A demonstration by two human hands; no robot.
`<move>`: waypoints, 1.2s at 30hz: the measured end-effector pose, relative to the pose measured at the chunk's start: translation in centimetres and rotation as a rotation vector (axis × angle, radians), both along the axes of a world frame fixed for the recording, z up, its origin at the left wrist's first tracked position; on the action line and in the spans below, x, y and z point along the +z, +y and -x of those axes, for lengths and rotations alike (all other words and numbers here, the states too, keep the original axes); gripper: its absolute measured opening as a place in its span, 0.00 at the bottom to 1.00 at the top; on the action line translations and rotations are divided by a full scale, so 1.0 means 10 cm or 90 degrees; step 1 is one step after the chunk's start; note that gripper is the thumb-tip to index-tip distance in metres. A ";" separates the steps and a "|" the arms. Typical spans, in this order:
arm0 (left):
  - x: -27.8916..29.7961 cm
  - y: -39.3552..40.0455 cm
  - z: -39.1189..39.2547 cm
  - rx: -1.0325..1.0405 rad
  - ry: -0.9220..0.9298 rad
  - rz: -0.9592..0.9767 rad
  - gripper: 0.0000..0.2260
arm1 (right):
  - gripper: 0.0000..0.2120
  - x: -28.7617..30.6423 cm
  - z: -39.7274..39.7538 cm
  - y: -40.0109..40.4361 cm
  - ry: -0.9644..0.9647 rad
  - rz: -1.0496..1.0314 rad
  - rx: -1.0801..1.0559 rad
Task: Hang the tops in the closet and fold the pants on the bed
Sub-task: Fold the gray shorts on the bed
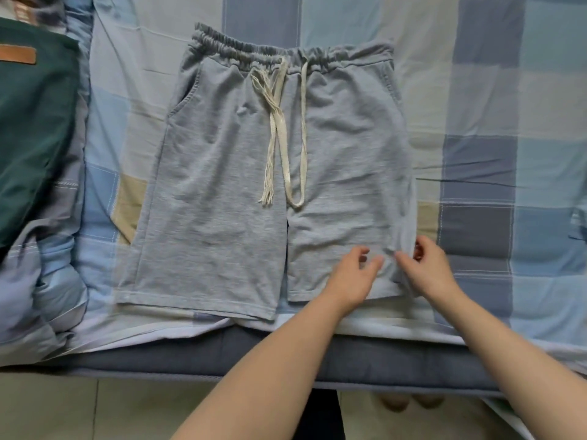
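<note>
we have the grey shorts (pixel 270 173) spread flat on the bed (pixel 476 122), unfolded. our left hand (pixel 352 277) and right hand (pixel 432 271) hover loosely curled over the right leg, gripping nothing. next, fold one leg over the other.

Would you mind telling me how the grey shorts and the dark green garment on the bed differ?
The grey shorts lie spread flat mid-bed, wholly in view; the green garment is cut off by the left edge. The shorts have a cream drawstring; the green garment bears a tan patch. Both hands are at the shorts; neither touches the green garment. Both rest on the checked sheet.
</note>
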State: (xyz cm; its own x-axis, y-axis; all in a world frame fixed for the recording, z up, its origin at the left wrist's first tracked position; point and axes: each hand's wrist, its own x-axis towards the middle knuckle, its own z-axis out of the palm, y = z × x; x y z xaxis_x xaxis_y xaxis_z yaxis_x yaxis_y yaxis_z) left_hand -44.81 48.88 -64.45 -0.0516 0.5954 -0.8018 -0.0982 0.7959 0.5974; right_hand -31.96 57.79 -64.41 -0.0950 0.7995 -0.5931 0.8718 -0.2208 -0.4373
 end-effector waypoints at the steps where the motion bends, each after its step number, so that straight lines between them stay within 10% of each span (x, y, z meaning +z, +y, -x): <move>1: 0.02 0.05 -0.02 0.100 -0.064 0.042 0.20 | 0.12 0.08 0.08 -0.09 0.045 0.006 0.060; 6: 0.04 0.08 0.07 0.197 0.009 0.102 0.05 | 0.03 0.56 0.28 -0.15 0.154 0.257 0.306; 11: 0.11 -0.06 0.34 0.020 0.155 0.003 0.04 | 0.06 0.48 0.78 0.72 0.159 0.031 -0.131; 15: 0.18 -0.25 0.42 -0.059 0.136 -0.058 0.04 | 0.10 0.12 1.38 1.34 0.216 0.195 -0.323; 22: 0.25 -0.52 0.81 -0.116 0.015 -0.086 0.09 | 0.19 -0.15 1.92 1.71 0.245 0.164 -0.370; 24: 0.33 -0.59 0.97 -0.108 -0.063 -0.066 0.11 | 0.08 -0.09 2.04 1.73 0.267 0.045 -0.415; 30: 0.60 -0.88 1.67 -0.025 -0.205 -0.028 0.07 | 0.12 0.38 2.68 1.76 0.142 -0.214 -0.180; 36: 0.56 -1.58 2.50 0.103 -0.079 0.028 0.08 | 0.11 0.48 3.81 1.48 0.200 -0.111 -0.036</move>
